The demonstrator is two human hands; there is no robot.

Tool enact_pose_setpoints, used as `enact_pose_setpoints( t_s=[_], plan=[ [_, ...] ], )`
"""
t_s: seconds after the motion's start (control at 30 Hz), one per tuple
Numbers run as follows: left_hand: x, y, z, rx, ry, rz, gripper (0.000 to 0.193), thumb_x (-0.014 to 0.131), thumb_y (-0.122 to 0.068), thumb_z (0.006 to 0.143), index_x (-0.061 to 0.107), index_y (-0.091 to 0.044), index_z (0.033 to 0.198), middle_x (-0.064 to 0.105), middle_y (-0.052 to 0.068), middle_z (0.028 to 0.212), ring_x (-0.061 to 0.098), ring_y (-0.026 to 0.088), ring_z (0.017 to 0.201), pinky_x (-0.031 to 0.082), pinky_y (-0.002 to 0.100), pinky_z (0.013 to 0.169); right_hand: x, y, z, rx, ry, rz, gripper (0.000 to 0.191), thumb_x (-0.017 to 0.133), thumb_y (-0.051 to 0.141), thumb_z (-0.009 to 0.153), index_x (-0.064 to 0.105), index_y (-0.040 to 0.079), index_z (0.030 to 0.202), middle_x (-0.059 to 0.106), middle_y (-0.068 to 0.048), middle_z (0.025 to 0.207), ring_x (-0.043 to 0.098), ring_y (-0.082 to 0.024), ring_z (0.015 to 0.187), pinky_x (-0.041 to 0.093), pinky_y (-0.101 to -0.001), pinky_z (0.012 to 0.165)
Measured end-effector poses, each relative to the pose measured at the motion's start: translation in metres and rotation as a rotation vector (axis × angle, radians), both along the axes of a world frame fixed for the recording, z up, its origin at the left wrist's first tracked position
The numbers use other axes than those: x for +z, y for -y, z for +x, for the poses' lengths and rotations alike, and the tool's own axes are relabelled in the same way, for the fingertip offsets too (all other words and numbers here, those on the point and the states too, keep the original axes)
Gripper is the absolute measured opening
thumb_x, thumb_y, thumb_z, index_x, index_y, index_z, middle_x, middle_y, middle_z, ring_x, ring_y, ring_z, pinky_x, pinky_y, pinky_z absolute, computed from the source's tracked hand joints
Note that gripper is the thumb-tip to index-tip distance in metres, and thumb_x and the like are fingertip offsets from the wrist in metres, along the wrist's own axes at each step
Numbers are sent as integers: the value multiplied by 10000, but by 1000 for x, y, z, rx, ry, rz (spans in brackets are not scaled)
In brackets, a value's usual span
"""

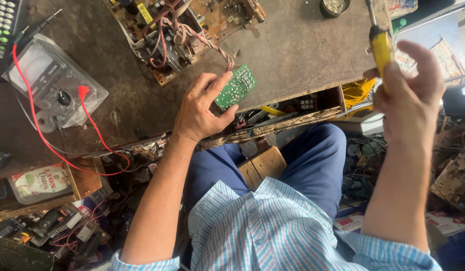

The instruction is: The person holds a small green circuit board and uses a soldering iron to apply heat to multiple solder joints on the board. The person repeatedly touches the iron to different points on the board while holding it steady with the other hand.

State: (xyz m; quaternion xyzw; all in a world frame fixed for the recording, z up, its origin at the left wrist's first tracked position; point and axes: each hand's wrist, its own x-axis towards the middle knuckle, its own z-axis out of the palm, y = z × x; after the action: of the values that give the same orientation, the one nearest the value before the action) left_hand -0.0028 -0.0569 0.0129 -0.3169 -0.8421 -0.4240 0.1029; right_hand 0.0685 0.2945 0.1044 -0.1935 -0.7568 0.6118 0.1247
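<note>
— Striped shirt (pixel 272 226), pale blue and white, fills the lower foreground above blue trousers (pixel 312 160); what do the hands hold?

— Left hand (pixel 200 108): its grip pinches a small green circuit board (pixel 236 86), thumb under one long edge, fingers curled over the other. That board sits just above the front edge of the bench (pixel 302 45), its solder side up, dotted with pale joints. Right hand (pixel 410 95): its grip is closed round the yellow handle of a soldering iron (pixel 380 42), held upright off the right end of the bench, well apart from the board.

— And around the board?

— Twisted red-and-white wires (pixel 212 44) run from its upper edge to a larger brown circuit board (pixel 177 30) crowded with components, lying flat farther back. At left, an analogue meter (pixel 52 83) in a clear plastic wrap, with red test leads (pixel 92 125) looping over the bench edge. A small round tin (pixel 335 6) stands at the far edge.

— Surfaces?

— Bench top: dark, worn, stained; its front edge splintered and ragged. An open drawer (pixel 292 108) beneath it holds mixed small parts. A wooden stool (pixel 260 165) shows between the knees.
</note>
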Motion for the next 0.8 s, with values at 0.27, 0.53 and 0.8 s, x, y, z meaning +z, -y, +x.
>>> enact_pose_setpoints(
  t_s=[0.27, 0.53, 0.8],
  plan=[
    [0, -2, 3, 7, 2, -9, 665, 849, -168, 791, 603, -80, 1403, 607, 132, 1191, 650, 331, 1083, 556, 429, 955, -7, -23, 60, 183, -399, -1063, 144, 533, 131, 1159, 545, 3, 1223, 642, -233, 1026, 618, -159, 635, 463, -205, 486],
    [0, -1, 2, 18, 14, -12, 674, 852, -174, 786, 602, -89, 1407, 600, 132, 1193, 647, 336, 1081, 558, 428, 943, -20, -30, 21, 78, -467, -4, 289, 648, 233, 1084, 613, 14, 1270, 711, -148, 876, 674, -165, 625, 510, -246, 585],
    [-2, 0, -1, 26, 32, 1, 660, 842, -185, 796, 603, -96, 1404, 599, 136, 1192, 649, 337, 1080, 558, 429, 944, -14, 2, -21, 170, -407, 758, 172, 672, 45, 1116, 698, -117, 1169, 727, -178, 883, 738, -200, 812, 574, -271, 743]
  ],
)
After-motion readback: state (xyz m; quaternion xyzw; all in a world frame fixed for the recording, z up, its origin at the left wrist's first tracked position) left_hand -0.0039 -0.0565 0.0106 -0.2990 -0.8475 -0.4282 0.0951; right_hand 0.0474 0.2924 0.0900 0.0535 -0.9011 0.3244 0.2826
